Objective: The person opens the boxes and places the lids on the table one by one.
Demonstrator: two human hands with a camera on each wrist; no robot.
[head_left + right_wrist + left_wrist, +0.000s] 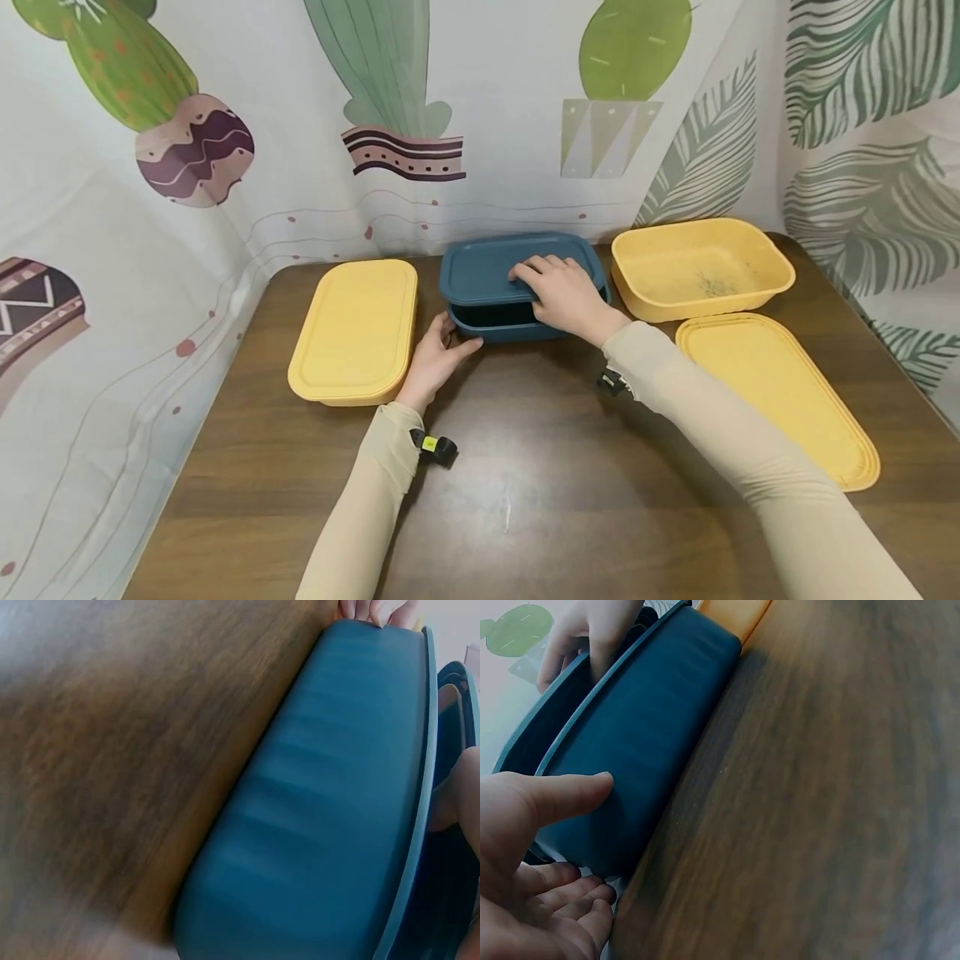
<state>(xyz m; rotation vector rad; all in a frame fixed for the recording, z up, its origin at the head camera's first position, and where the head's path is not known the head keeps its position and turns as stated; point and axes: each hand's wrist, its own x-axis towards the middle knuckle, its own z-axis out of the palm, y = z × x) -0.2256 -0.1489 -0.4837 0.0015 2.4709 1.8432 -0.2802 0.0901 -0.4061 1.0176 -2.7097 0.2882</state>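
A blue lid [480, 271] sits tilted over the blue container [517, 333], its front edge raised so that a dark gap shows. My right hand [562, 292] grips the lid, fingers across its top and thumb under the front edge. Around the container's front left corner is my left hand [437, 360]. In the left wrist view its thumb [574, 796] lies against the container's front wall [649, 727], with the other fingers at the end wall. The right wrist view shows the container's ribbed wall [300, 810] and the right thumb reaching into the gap.
A yellow container with its lid on [356, 329] stands left of the blue one. To the right is an open yellow container [697, 258], with a loose yellow lid [780, 400] lying before it. A printed cloth [510, 192] hangs behind the wooden table [525, 467].
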